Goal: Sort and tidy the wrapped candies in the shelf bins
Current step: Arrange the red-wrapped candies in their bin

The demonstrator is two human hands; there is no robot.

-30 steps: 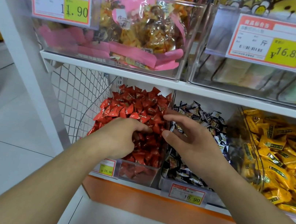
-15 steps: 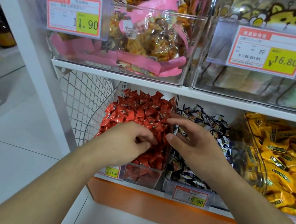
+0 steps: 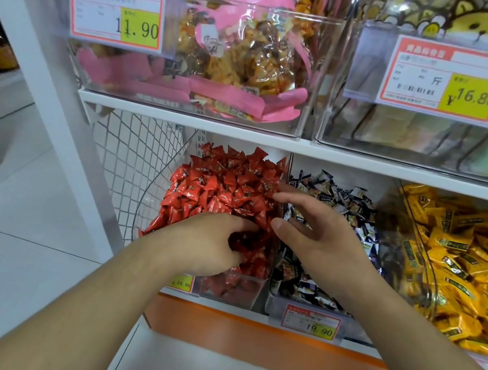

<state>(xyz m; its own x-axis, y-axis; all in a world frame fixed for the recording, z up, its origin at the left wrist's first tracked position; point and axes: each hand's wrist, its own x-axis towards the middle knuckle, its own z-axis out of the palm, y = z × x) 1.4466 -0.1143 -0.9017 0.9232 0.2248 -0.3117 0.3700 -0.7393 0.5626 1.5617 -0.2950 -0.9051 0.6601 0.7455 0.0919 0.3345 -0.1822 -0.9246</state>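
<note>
The left hand is down in the front of the clear bin of red candies, its fingers curled into the heap and closed around a few wrappers, though how many it grips is hidden under the palm. The right hand hovers over the divider between that bin and the neighbouring one of dark-wrapped candies, fingers spread and relaxed, the thumb just beside the red pile and the fingertips reaching across its right edge; it holds nothing that can be seen. The red pile is heaped high at the back and slopes down toward the low front lip, so the likely trouble is spillage: a scoop or pull toward the front could push loose pieces over the lip onto the floor. A sweep by the right hand across the divider could also flick red pieces into the dark bin, or drag dark ones into the red, undoing the sorting. The yellow candies farther right sit well apart from both hands. A price tag on the red bin's front lies partly behind the left wrist and could get knocked loose.
</note>
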